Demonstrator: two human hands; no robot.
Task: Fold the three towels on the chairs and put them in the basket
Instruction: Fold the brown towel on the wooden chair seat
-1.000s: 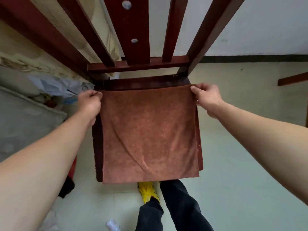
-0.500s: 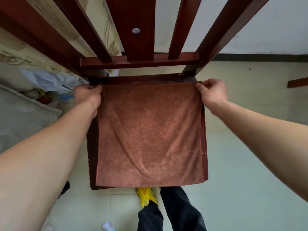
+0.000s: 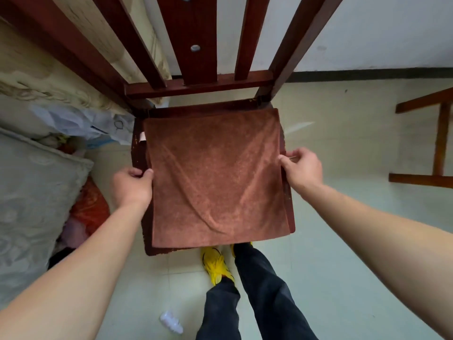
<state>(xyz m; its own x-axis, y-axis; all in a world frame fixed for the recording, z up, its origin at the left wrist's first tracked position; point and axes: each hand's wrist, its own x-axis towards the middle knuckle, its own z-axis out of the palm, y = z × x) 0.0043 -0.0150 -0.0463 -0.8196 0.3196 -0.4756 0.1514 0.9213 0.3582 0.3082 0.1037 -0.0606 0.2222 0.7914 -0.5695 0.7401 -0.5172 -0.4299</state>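
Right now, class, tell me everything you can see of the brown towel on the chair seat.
The brown towel is a rust-brown, plush-looking cloth, roughly square, lying flat over the wooden chair seat and covering nearly all of it. Soft diagonal creases cross it. The left hand grips its left edge midway, the right hand pinches its right edge.

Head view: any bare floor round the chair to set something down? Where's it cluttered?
Bare floor right of the chair, up to the wooden frame and back to the wall. Left side is crowded: pillow, plastic bags, red cloth. Its seat is covered by the towel, held at both edges by left hand and right hand.
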